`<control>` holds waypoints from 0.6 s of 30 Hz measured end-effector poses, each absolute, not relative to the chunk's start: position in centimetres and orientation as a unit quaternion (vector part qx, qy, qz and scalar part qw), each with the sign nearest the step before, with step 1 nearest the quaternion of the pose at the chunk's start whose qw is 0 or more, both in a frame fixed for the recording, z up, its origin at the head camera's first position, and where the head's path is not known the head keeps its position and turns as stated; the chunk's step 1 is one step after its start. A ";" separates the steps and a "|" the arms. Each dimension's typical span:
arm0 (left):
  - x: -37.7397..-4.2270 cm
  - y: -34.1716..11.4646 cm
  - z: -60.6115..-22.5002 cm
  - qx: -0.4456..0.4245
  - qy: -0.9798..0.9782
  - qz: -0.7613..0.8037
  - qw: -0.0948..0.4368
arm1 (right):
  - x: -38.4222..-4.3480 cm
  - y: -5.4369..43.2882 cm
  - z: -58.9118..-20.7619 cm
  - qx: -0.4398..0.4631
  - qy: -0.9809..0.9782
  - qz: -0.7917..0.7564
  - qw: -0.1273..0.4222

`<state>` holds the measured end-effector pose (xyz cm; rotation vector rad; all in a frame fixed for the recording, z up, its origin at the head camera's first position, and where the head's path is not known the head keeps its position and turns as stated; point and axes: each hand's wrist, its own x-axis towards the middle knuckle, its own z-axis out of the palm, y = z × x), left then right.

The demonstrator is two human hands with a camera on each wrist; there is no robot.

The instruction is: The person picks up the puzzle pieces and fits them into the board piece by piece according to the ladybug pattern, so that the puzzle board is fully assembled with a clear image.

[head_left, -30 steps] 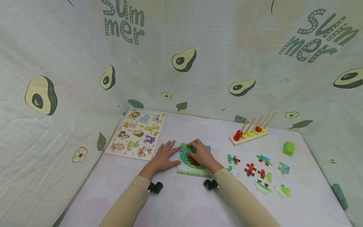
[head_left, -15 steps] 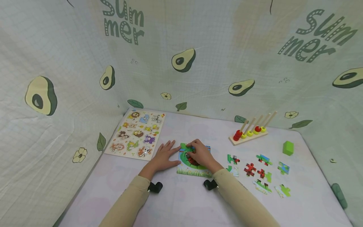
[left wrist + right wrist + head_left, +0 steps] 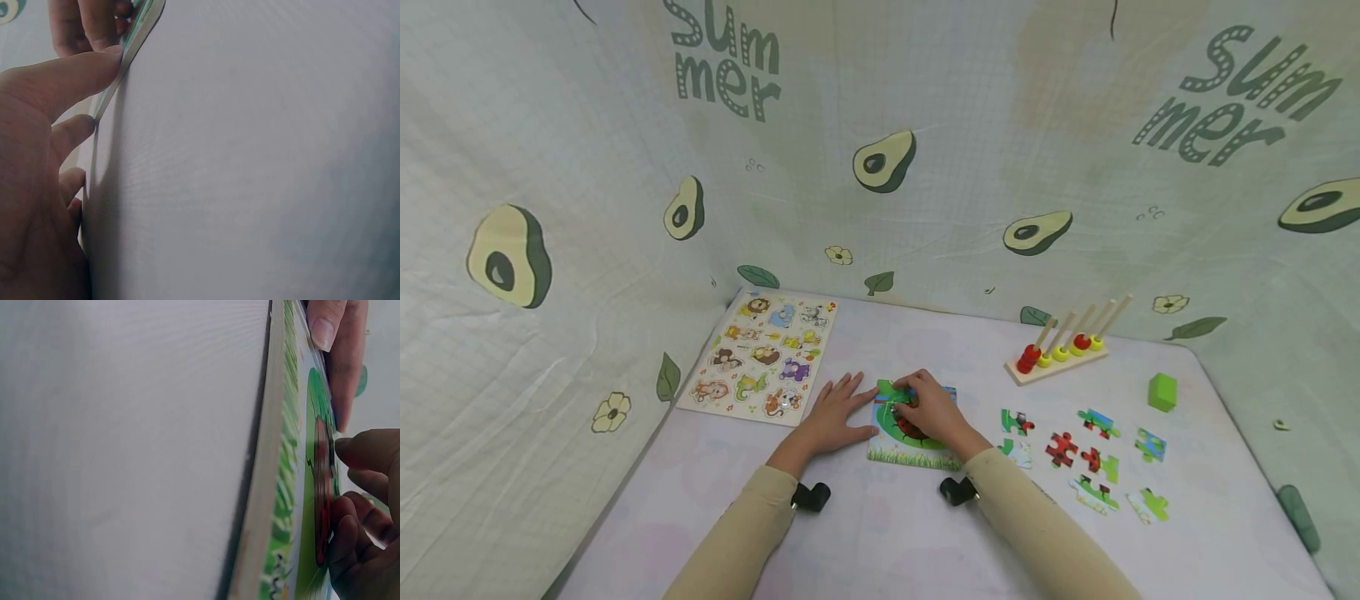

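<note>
A ladybug jigsaw board lies on the table between the hands, with grass printed along its near edge. My left hand is spread flat beside it, thumb and index fingertip touching its left side. My right hand is over the upper middle of the board, thumb and index finger at a green puzzle piece near the top left corner. In the right wrist view the other fingers curl close over the red ladybug picture. The right hand hides part of the picture.
Several loose puzzle pieces lie to the right of the board. Behind them stand a peg stacker with red and yellow beads and a green block. An animal puzzle board lies at the back left, near the left hand.
</note>
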<state>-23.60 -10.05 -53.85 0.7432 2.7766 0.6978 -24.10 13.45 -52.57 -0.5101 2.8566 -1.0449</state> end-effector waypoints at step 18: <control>-23.5 -10.1 -53.6 0.248 0.934 0.239 0.093 | -23.1 15.4 -51.4 -0.147 0.920 -0.361 0.038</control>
